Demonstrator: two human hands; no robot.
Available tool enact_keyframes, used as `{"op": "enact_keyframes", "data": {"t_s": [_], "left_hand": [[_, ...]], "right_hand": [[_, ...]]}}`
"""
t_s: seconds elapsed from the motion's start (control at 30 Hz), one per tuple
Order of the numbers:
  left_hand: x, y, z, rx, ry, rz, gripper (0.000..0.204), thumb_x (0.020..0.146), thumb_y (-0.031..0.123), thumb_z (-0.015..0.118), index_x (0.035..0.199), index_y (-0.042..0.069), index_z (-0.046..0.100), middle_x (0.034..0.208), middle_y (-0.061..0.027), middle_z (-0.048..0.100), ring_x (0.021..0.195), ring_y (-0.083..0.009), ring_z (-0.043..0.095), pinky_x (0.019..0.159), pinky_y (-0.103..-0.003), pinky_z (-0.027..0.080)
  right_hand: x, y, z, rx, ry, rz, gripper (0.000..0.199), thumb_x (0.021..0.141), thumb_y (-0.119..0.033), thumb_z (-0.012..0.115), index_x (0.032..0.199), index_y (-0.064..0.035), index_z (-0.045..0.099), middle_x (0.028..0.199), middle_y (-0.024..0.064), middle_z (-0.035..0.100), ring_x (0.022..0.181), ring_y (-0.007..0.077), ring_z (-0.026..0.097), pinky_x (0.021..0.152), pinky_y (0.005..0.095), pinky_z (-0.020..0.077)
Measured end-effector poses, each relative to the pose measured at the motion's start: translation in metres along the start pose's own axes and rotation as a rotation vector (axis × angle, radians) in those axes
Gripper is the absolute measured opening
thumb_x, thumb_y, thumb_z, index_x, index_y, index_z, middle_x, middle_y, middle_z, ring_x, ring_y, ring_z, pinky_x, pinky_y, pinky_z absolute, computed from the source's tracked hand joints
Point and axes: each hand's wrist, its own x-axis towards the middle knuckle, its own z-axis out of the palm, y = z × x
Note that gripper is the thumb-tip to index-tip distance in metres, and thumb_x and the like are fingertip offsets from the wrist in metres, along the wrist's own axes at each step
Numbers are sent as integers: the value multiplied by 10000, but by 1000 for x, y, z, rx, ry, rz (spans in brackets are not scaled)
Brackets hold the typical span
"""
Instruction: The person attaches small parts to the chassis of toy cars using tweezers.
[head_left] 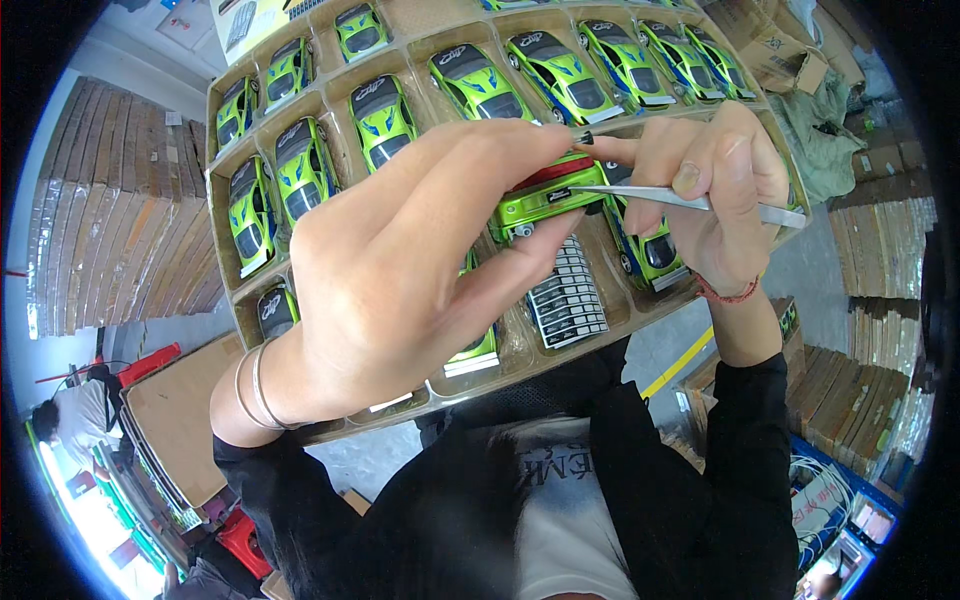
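My left hand (390,250) is closed around a bright green toy car (530,208), its rear end turned up toward me. A red strip and a small black label show on that end. Pinched in the fingers of my right hand (738,180) is a pair of slim metal tweezers (650,193), whose pointed tip is at the black label. A small dark piece (583,140) sticks out by the fingertips above the car; I cannot make out what it is. Below the car, a sheet of small black-and-white labels (568,300) lies in a tray compartment.
A clear plastic tray (640,318) under my hands holds several more green toy cars (252,215) in its compartments. Flat cardboard stacks (110,210) stand at the left, with more cardboard (875,240) at the right. Another person (85,415) is at the far left.
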Motion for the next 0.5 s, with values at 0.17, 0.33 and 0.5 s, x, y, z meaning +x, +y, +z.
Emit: {"op": "enact_keyframes", "data": {"t_s": [0.17,0.33,0.5], "left_hand": [[0,0,1,-6,3,-5,438,781,-9,802,1181,-49,627,1061,-144,697,959,-194,700,847,-308,570],[-1,0,1,-12,-9,-16,435,785,-8,800,1180,-57,623,1055,-141,698,970,-193,698,859,-313,569],[0,1,0,-18,-18,-15,437,787,-9,798,1184,-58,620,1060,-145,697,973,-192,697,864,-314,568]], "right_hand": [[0,0,0,-34,1,9,329,1079,-321,322,872,-108,465,675,102,569,607,162,555,997,551,488],[-1,0,1,-39,13,18,328,1079,-313,318,873,-104,463,676,109,569,607,161,556,1001,548,486],[-1,1,0,-32,-5,7,324,1078,-304,316,873,-100,461,682,111,569,608,163,556,1004,549,484]]}}
